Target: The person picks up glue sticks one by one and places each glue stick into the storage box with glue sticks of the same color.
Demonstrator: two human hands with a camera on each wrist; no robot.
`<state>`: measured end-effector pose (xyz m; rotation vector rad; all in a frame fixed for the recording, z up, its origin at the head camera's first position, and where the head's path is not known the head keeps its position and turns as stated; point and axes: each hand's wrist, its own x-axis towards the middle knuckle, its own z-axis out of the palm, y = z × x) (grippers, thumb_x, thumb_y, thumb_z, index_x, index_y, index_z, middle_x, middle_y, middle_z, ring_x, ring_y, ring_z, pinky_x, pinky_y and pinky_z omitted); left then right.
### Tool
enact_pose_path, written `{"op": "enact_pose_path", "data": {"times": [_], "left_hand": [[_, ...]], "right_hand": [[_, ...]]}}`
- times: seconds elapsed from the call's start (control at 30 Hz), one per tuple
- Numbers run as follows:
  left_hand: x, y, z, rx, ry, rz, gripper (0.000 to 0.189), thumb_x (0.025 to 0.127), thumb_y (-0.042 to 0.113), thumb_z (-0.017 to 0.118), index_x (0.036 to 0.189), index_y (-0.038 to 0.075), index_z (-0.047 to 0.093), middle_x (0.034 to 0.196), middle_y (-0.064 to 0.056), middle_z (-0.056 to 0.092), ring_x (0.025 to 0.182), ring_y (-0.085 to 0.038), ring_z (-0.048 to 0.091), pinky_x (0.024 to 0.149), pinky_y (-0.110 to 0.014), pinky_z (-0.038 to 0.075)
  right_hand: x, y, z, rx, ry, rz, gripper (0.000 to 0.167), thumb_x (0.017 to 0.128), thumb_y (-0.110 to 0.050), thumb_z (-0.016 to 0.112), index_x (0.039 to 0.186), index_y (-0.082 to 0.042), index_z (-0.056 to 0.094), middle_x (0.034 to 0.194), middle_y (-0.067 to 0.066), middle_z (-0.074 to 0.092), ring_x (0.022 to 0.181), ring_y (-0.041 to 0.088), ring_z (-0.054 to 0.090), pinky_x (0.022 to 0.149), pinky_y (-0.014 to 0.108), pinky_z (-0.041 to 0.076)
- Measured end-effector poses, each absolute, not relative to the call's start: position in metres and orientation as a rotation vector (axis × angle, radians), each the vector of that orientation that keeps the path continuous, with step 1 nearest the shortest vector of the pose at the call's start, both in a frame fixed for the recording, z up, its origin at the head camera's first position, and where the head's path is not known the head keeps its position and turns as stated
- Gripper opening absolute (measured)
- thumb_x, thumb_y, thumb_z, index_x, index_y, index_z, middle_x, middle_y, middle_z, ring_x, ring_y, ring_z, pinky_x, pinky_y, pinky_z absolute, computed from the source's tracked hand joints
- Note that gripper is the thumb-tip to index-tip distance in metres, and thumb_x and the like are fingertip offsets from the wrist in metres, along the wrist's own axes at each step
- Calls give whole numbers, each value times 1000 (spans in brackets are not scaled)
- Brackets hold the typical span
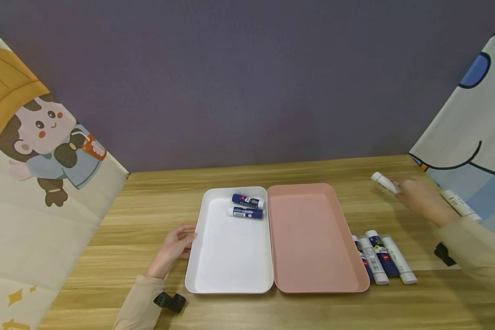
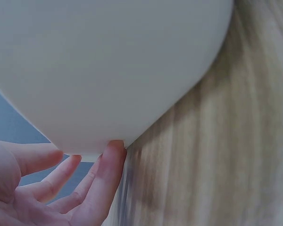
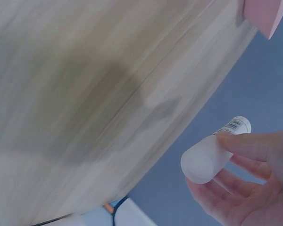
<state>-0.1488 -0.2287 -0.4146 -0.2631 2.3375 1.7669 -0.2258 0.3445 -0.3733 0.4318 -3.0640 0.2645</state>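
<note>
My left hand (image 1: pixel 175 247) holds the left rim of a white tray (image 1: pixel 227 270), thumb at the upper edge and fingers against the outer wall. Inside that tray lie two blue glue sticks (image 1: pixel 247 200) with white caps. Off to the far right, my right hand (image 1: pixel 416 197) grips a white glue stick (image 3: pixel 205 160) between thumb and fingers, raised over the table. Beside the pink tray's right wall several blue and white glue sticks (image 1: pixel 399 260) lie in a row. Another white glue stick (image 1: pixel 461 205) lies beyond my right forearm.
A pink tray (image 1: pixel 319 275) stands against the white one. The wooden table (image 1: pixel 156 201) ends at a dark grey back panel (image 1: pixel 247 91). Printed cloths flank both sides, one with a cartoon figure (image 1: pixel 45 133).
</note>
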Motion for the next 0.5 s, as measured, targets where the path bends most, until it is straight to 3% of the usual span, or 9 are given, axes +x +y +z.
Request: {"op": "enact_pose_path", "data": {"times": [0.07, 0.27, 0.5], "left_hand": [[-150, -226, -414, -266, 2337, 1770, 37, 90, 9, 50, 123, -5, 42, 104, -21, 57, 70, -17, 61, 58, -34, 53], [-155, -220, -413, -294, 2339, 1778, 37, 90, 8, 50, 123, -5, 42, 103, -21, 57, 69, -17, 61, 57, -33, 52], [-160, -212, -412, -333, 2359, 1778, 36, 89, 8, 51, 123, -4, 43, 103, -21, 58, 69, -18, 61, 56, -33, 52]], "right_hand": [[-230, 340, -371, 442, -3059, 272, 44, 77, 4, 56, 113, 22, 41, 99, 39, 51, 73, 41, 55, 59, 46, 45], [-241, 325, -363, 528, -3025, 308, 41, 77, 6, 57, 111, 22, 42, 81, 32, 56, 58, 28, 54, 49, 38, 43], [-253, 307, -357, 651, -2949, 319, 38, 77, 8, 57, 111, 20, 44, 79, 29, 58, 59, 27, 56, 50, 38, 46]]}}
